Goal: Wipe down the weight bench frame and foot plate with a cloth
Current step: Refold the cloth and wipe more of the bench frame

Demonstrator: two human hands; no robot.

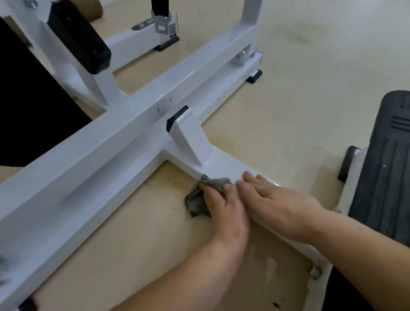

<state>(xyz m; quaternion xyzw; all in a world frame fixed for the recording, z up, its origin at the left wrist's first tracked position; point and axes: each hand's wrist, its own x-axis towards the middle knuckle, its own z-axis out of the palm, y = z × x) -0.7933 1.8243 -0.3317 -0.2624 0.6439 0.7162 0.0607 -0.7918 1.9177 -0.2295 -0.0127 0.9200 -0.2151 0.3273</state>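
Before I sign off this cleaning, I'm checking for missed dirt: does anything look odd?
Yes. A brownish stain marks the floor past the frame's far end, a dark spot lies beside the right forearm, and a small dark scuff sits on the white bracket.

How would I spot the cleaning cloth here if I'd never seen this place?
Start at the long white frame beam crossing the floor and follow its side bar toward the viewer. The grey cloth sits bunched under the left hand at that bar's edge. It is the only soft, crumpled thing, unlike the rigid black foot plate nearby.
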